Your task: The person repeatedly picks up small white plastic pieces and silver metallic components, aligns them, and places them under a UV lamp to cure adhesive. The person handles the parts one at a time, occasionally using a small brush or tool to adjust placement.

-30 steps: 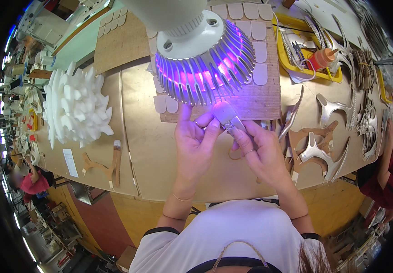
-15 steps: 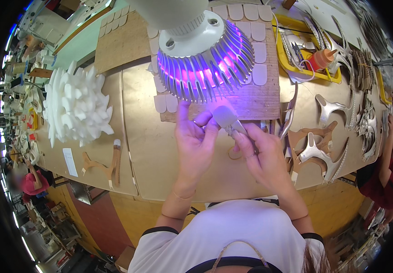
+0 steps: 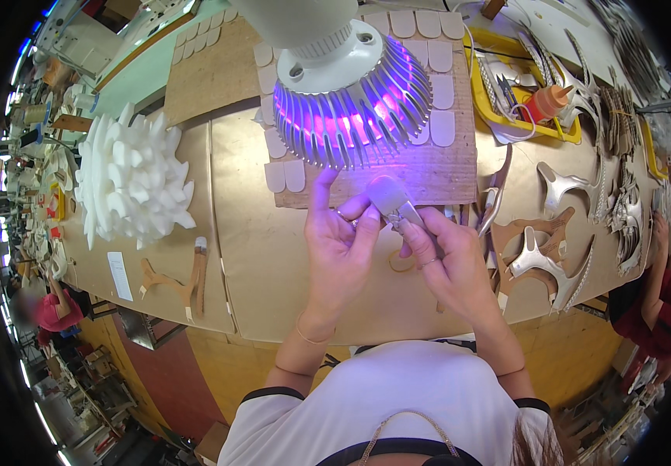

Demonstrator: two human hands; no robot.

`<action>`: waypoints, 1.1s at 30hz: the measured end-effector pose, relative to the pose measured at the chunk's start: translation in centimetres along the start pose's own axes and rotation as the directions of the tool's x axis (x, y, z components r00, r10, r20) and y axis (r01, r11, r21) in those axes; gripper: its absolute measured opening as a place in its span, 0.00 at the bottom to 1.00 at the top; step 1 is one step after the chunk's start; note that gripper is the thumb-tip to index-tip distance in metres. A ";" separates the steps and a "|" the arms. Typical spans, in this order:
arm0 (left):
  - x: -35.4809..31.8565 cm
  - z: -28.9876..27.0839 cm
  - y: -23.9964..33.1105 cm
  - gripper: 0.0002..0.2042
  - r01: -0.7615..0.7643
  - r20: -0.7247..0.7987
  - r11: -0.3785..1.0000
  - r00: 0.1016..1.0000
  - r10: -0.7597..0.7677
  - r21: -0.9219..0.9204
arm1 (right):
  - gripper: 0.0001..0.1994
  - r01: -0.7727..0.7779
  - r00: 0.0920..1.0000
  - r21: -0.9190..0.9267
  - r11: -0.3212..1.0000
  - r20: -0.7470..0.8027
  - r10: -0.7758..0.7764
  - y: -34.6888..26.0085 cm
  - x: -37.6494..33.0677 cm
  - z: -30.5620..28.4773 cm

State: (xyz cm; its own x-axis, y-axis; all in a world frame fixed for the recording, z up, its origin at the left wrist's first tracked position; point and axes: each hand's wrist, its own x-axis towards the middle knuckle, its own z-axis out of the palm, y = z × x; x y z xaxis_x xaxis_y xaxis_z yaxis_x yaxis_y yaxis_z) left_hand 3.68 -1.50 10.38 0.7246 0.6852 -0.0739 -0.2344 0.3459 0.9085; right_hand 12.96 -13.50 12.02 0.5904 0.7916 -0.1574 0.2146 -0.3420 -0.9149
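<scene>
Between my hands, just below the purple-glowing lamp (image 3: 355,101), is a small grey strap piece (image 3: 387,193) with a broad rounded end pointing up toward the lamp. My left hand (image 3: 341,241) pinches its left edge between thumb and a finger, while another finger sticks up close to the lamp's rim. Below the rounded end, my right hand (image 3: 452,252) grips the narrower part with its thumb and fingers. Some shiny detail shows at the pinch, too small to make out. Behind the lamp, a brown board (image 3: 421,177) carries rows of pale rounded tabs (image 3: 442,128).
At left stands a spiky white foam block (image 3: 129,182), with brown strap pieces (image 3: 195,272) and a paper slip (image 3: 119,276) nearby. A yellow tray (image 3: 533,128) holds tools and an orange-red squeeze bottle (image 3: 547,102). Silver and brown straps (image 3: 545,264) lie right. Other people sit at both sides.
Both hands and the strap piece have shifted very slightly; my left hand is a little further right. The grip on the piece stays the same.
</scene>
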 end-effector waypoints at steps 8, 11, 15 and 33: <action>-0.2 -0.1 0.1 0.31 -0.008 0.007 1.000 1.000 0.007 0.028 | 0.10 0.001 1.000 -0.008 1.000 0.017 -0.001 0.1 0.0 -0.1; -0.2 -0.1 0.1 0.30 0.003 -0.001 0.998 1.000 -0.003 0.067 | 0.10 -0.002 1.000 -0.005 1.000 0.016 0.002 0.1 0.0 -0.1; -0.3 -0.1 0.3 0.29 0.011 0.008 0.999 1.000 -0.011 0.047 | 0.11 -0.006 1.000 0.008 1.000 0.013 0.006 0.2 0.0 -0.1; -0.5 0.9 0.5 0.29 0.003 -0.070 0.990 0.998 0.007 0.140 | 0.10 -0.028 0.999 -0.037 0.999 0.023 0.029 0.1 -0.1 -0.2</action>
State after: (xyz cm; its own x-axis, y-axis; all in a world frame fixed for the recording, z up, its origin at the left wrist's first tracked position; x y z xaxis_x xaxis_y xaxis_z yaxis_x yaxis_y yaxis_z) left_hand 3.80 -2.20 11.28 0.6757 0.7309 -0.0960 -0.1396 0.2548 0.9569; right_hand 13.05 -13.71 12.01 0.5782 0.7930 -0.1920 0.2270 -0.3824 -0.8957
